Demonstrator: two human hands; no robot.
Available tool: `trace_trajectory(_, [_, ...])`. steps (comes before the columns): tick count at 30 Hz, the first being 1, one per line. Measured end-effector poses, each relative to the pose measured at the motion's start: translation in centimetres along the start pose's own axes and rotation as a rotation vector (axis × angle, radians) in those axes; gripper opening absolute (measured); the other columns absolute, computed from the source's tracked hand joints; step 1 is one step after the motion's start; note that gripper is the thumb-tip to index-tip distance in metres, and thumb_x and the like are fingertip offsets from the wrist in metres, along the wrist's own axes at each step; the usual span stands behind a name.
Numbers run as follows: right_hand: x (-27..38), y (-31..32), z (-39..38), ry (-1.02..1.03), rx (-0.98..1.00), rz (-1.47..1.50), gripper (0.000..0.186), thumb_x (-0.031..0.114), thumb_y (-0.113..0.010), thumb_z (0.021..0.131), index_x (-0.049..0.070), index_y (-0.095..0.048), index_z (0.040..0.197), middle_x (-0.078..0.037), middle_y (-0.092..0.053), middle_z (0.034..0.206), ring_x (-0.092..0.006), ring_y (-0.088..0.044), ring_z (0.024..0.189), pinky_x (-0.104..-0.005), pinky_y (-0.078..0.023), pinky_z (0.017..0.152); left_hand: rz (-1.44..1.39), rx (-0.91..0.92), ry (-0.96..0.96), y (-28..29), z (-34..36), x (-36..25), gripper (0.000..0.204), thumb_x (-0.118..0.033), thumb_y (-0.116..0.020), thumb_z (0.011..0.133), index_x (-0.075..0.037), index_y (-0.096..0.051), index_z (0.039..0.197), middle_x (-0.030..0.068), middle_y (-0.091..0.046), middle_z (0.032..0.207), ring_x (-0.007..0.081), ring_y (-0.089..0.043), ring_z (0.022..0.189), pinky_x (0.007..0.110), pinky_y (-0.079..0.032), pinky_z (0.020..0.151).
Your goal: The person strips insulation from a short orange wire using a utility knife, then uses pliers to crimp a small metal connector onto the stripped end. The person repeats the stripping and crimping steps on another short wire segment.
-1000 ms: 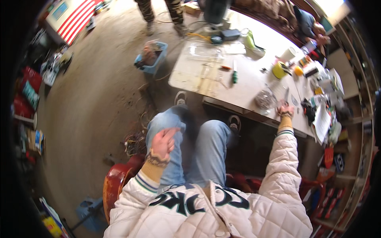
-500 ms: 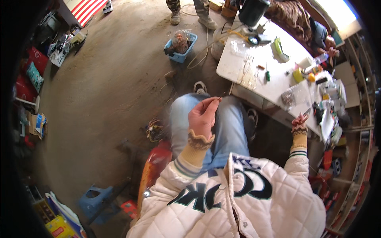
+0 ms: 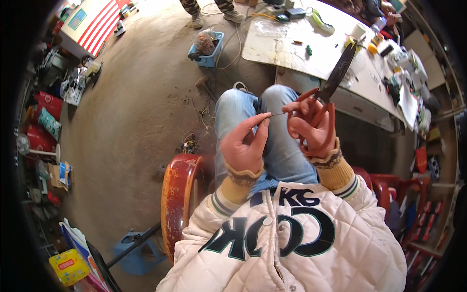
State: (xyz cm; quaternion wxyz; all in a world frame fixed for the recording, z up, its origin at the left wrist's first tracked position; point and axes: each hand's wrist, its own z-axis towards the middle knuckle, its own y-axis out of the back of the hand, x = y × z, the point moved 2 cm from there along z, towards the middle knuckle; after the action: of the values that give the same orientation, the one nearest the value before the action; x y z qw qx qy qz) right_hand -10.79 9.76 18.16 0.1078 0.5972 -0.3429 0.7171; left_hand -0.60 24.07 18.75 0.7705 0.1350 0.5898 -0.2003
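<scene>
Above my knees, my left hand (image 3: 244, 148) pinches a short, thin dark wire (image 3: 277, 115) between thumb and fingertips. The wire runs across toward my right hand (image 3: 311, 129), whose fingertips are at its other end; whether they grip it I cannot tell. Red-handled scissors (image 3: 337, 73) hang on that same hand, its fingers through and around the loops. Their dark blades point up and away, over the near edge of the white table (image 3: 272, 51).
Small tools, bags and a green shoe-shaped thing (image 3: 320, 22) lie on the table. Beyond my knees are a blue basket (image 3: 210, 59) and a hammer (image 3: 206, 86) on the floor. A red chair part (image 3: 176, 209) stands at my left. Another person's legs (image 3: 214, 9) show at the top.
My right hand has come from the table's edge to beside my left, bringing the scissors. The left hand keeps its pinch, and the view has shifted.
</scene>
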Motion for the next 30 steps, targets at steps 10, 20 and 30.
trace_trajectory(10, [1.1, 3.5, -4.4, 0.022, -0.167, 0.084, 0.030, 0.002, -0.075, 0.084, 0.007, -0.046, 0.087, -0.007, -0.068, 0.084, -0.0109, -0.064, 0.073, -0.0260, -0.052, 0.064, -0.012, 0.339, 0.240, -3.7, -4.1, -0.8, 0.015, -0.006, -0.072, 0.089, -0.002, -0.076, 0.104, -0.0128, -0.043, 0.065, -0.0017, -0.031, 0.057, 0.018, -0.022, 0.051])
trace_trajectory(20, [-1.0, 3.8, 0.6, 0.128, -0.013, -0.110, 0.030, -0.005, -0.072, 0.084, 0.006, -0.045, 0.080, -0.004, -0.062, 0.078, -0.0110, -0.057, 0.075, -0.0256, -0.046, 0.071, -0.030, 0.327, 0.496, -4.1, -0.6, 2.6, 0.015, -0.008, -0.067, 0.094, 0.004, -0.069, 0.104, 0.0052, -0.072, 0.097, 0.0072, -0.064, 0.087, 0.022, -0.049, 0.079])
trace_trajectory(30, [-2.4, 9.1, 4.6, -0.192, -0.076, 0.251, 0.031, -0.001, -0.073, 0.084, 0.008, -0.043, 0.086, -0.004, -0.063, 0.081, -0.0094, -0.058, 0.070, -0.0253, -0.046, 0.059, -0.147, 0.507, 0.533, -8.9, 2.6, 4.6, 0.014, -0.008, -0.069, 0.093, 0.002, -0.068, 0.103, -0.0026, -0.067, 0.084, 0.0016, -0.056, 0.075, 0.017, -0.042, 0.067])
